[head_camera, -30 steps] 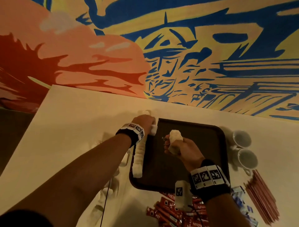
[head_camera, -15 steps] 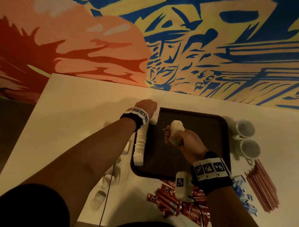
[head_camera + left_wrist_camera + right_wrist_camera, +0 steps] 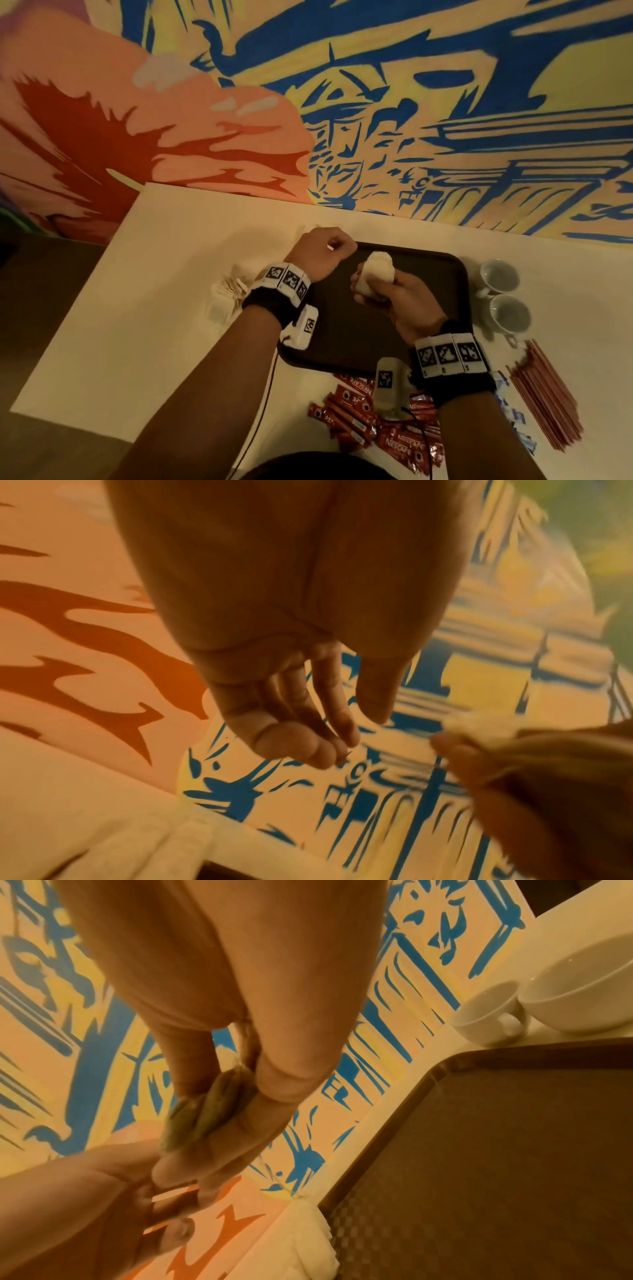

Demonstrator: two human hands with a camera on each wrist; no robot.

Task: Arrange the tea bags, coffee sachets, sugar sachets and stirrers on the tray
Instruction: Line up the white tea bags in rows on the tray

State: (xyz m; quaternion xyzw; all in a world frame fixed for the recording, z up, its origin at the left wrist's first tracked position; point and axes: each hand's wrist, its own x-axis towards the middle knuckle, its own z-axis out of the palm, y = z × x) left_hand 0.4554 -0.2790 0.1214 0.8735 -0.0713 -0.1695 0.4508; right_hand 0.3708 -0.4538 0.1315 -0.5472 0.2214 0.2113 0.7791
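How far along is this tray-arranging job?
Early days. Done: a row of tea bags lies along the tray's left edge. In hand: the right hand grips a bunch of tea bags above the tray; the left hand holds nothing. Left: coffee sachets, sugar sachets and stirrers, all off the tray.
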